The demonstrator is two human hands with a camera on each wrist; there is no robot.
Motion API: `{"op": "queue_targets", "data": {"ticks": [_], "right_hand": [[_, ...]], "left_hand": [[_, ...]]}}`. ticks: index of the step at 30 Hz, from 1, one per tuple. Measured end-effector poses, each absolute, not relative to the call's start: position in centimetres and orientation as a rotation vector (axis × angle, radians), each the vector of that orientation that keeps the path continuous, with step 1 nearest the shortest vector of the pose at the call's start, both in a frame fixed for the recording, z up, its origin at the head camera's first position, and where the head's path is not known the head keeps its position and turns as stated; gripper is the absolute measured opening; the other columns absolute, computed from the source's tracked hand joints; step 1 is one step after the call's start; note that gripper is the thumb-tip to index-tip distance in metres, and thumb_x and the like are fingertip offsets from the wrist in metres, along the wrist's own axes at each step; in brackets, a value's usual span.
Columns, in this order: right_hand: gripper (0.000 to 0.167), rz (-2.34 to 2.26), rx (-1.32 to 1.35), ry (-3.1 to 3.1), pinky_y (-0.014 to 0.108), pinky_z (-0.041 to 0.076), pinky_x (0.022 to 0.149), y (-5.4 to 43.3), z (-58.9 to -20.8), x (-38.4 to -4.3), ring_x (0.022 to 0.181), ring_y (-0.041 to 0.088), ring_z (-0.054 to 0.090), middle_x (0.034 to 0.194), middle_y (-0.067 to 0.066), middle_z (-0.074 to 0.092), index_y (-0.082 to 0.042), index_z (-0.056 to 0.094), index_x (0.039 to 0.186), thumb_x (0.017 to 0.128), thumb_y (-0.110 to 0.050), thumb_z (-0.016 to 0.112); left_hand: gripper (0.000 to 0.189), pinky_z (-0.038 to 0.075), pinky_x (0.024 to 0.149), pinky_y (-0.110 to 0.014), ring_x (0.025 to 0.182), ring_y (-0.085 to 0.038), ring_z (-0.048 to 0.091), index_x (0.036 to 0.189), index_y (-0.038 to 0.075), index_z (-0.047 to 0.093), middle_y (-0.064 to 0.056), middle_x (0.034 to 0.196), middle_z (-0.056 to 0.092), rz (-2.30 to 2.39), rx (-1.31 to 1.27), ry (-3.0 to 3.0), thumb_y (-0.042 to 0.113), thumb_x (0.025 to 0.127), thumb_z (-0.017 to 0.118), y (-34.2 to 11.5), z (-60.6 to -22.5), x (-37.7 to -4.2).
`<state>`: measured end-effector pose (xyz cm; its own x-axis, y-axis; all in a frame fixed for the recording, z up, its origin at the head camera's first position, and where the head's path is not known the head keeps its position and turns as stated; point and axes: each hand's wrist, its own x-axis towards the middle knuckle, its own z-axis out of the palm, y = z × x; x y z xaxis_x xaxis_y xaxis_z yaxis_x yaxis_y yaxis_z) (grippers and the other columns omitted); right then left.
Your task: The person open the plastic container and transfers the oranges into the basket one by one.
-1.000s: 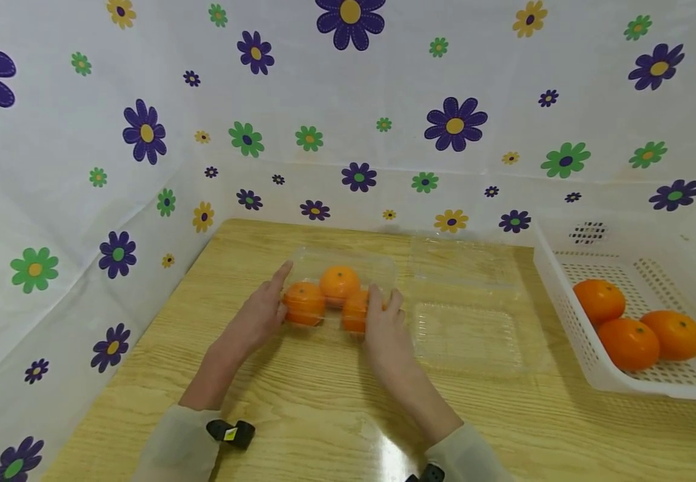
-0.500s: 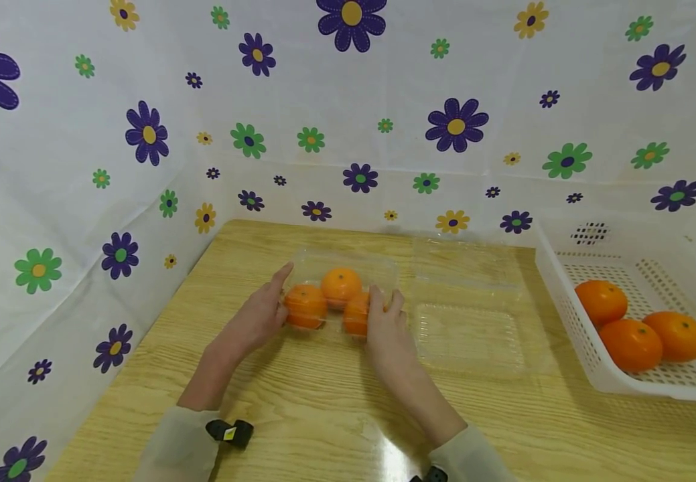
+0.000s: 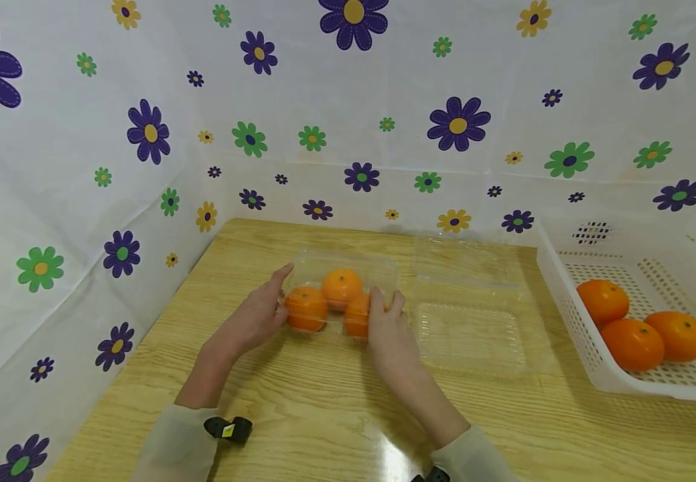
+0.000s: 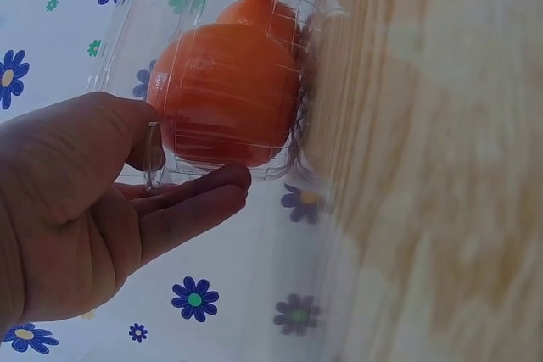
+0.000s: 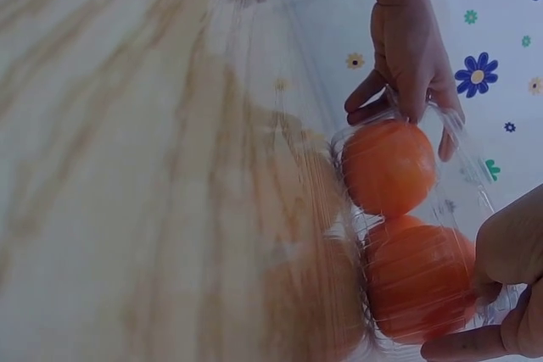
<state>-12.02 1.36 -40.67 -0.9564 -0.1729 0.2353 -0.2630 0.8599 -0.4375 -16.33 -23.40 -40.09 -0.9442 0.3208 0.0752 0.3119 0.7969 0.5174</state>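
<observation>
A clear plastic fruit box [image 3: 311, 264] with three oranges inside is between my hands, close over the wooden table. In the head view, one orange [image 3: 342, 286] sits behind the two front ones. My left hand [image 3: 257, 316] pinches the box's left end. The left wrist view shows the thumb on the plastic rim [image 4: 153, 154] and fingers below it, beside an orange [image 4: 227, 95]. At the other end my right hand [image 3: 392, 341] grips the box, its thumb and fingers around the corner by another orange [image 5: 422, 281]. The right palm is partly cut off in its wrist view.
A second clear plastic box [image 3: 468, 335] lies opened flat on the table, just right of my right hand. Farther right stands a white perforated basket [image 3: 673, 391] with three oranges [image 3: 631, 344] in it. A flower-patterned cloth [image 3: 408, 87] hangs behind and along the left.
The box with its oranges has shifted very slightly down and toward me in the head view. Both hands keep their hold at its ends.
</observation>
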Motion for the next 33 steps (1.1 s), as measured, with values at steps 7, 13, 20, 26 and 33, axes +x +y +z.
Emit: {"op": "queue_targets", "data": {"ticks": [7, 13, 20, 26, 33], "right_hand": [[0.063, 0.655, 0.354, -2.848, 0.034, 0.048, 0.044, 1.42, -40.48, -11.95, 0.078, 0.043, 0.06, 0.129, 0.04, 0.038, 0.0, 0.036, 0.137, 0.083, 0.017, 0.065], [0.064, 0.631, 0.36, -2.847, 0.035, 0.05, 0.045, 1.43, -40.25, -11.93, 0.077, 0.042, 0.061, 0.128, 0.04, 0.039, 0.001, 0.037, 0.138, 0.084, 0.017, 0.065], [0.063, 0.655, 0.349, -2.86, 0.037, 0.049, 0.046, 1.5, -40.21, -11.71, 0.073, 0.039, 0.06, 0.125, 0.036, 0.041, 0.0, 0.038, 0.14, 0.085, 0.019, 0.061], [0.059, 0.596, 0.383, -2.839, 0.03, 0.043, 0.041, 1.67, -40.36, -11.53, 0.06, 0.029, 0.055, 0.117, 0.034, 0.045, 0.0, 0.04, 0.136, 0.085, 0.018, 0.062], [0.059, 0.586, 0.407, -2.825, 0.029, 0.043, 0.04, 1.83, -40.14, -11.4, 0.057, 0.027, 0.054, 0.112, 0.032, 0.047, 0.001, 0.042, 0.137, 0.084, 0.018, 0.063]], "left_hand": [[0.073, 0.048, 0.079, -0.04, 0.089, -0.027, 0.054, 0.155, 0.007, 0.019, -0.019, 0.112, 0.058, 0.862, 0.529, 2.949, -0.003, 0.09, 0.049, -23.59, -39.88, -16.39], [0.073, 0.047, 0.077, -0.037, 0.088, -0.026, 0.053, 0.156, 0.007, 0.018, -0.018, 0.112, 0.057, 0.87, 0.535, 2.924, -0.002, 0.09, 0.049, -23.7, -39.48, -16.42], [0.075, 0.047, 0.075, -0.035, 0.088, -0.025, 0.053, 0.156, 0.008, 0.017, -0.016, 0.111, 0.058, 0.894, 0.504, 2.883, -0.001, 0.09, 0.049, -23.9, -39.46, -16.32], [0.076, 0.046, 0.074, -0.034, 0.086, -0.024, 0.053, 0.156, 0.01, 0.019, -0.015, 0.108, 0.059, 0.888, 0.512, 2.87, -0.001, 0.088, 0.05, -24.22, -39.68, -16.27], [0.076, 0.049, 0.075, -0.034, 0.084, -0.023, 0.054, 0.156, 0.012, 0.02, -0.014, 0.107, 0.06, 0.902, 0.489, 2.833, 0.003, 0.089, 0.052, -24.36, -39.32, -16.14]]}}
